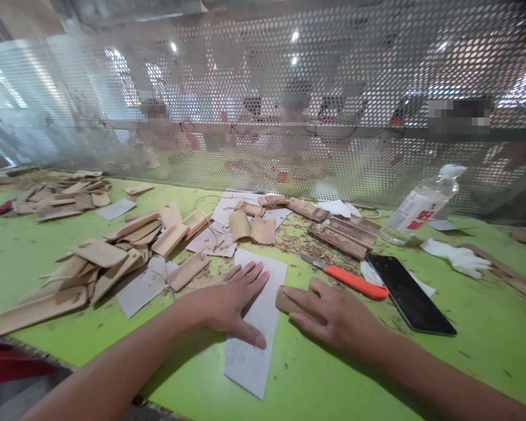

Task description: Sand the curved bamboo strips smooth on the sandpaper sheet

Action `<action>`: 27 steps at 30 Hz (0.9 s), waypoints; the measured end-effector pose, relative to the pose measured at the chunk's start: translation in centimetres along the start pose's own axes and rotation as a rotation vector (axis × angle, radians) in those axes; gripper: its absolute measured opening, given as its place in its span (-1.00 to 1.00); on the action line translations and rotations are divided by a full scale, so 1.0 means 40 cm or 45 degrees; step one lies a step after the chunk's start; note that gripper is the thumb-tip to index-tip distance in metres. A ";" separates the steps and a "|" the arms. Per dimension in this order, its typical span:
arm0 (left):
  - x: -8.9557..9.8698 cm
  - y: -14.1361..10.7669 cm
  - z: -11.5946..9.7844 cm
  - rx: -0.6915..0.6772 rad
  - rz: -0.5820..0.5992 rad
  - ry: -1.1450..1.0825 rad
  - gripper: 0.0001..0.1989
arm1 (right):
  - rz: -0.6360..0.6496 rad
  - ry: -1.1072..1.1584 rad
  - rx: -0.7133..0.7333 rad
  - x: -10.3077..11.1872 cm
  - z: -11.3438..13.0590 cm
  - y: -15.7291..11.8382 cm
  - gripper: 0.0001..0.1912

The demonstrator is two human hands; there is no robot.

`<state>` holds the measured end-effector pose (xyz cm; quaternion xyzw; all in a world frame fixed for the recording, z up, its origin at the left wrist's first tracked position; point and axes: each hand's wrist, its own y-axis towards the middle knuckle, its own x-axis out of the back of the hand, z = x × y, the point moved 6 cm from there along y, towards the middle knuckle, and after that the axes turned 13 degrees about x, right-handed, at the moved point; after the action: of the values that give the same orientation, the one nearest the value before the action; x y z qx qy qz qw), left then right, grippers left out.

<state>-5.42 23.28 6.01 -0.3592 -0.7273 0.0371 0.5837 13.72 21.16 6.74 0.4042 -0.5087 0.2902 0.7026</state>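
My left hand (236, 301) lies with fingers and thumb spread over a long white paper sheet (256, 374), pressing it on the green table. Just right of the sheet, my right hand (326, 313) is closed over a small brown bamboo piece (284, 299), whose near end shows beyond the fingers; the rest is under the hand. Beyond my right hand lies an orange utility knife (355, 282) with its blade out, pointing left. Two short curved bamboo pieces, one greenish (239, 225) and one tan (263, 230), stand behind the sheet.
Heaps of cut bamboo pieces (99, 254) lie at the left. Shavings and dark bamboo strips (337, 238) are behind the knife. A phone (409, 292), crumpled tissue (458, 257) and a tilted-looking water bottle (423, 204) are at the right. A perforated metal screen (263, 140) closes the back; people show blurred behind it.
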 end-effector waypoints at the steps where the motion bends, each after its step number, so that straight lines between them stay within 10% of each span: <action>1: 0.002 0.002 0.000 -0.003 -0.012 -0.013 0.28 | 0.019 0.006 0.027 -0.004 0.005 0.001 -0.53; 9: 0.030 -0.004 -0.006 -0.078 -0.110 -0.153 -0.13 | -0.138 -0.136 -0.106 -0.005 -0.083 -0.006 -0.43; 15: 0.011 -0.009 -0.005 -0.134 0.133 -0.031 0.28 | -0.066 -0.127 -0.062 -0.018 -0.071 -0.001 -0.39; 27: -0.004 0.002 0.002 -0.155 0.130 -0.017 0.30 | 0.154 -0.071 -0.046 -0.014 0.004 0.021 -0.53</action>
<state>-5.46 23.27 5.82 -0.4304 -0.7128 0.0250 0.5532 12.80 21.45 6.48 0.3680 -0.5568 0.3115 0.6764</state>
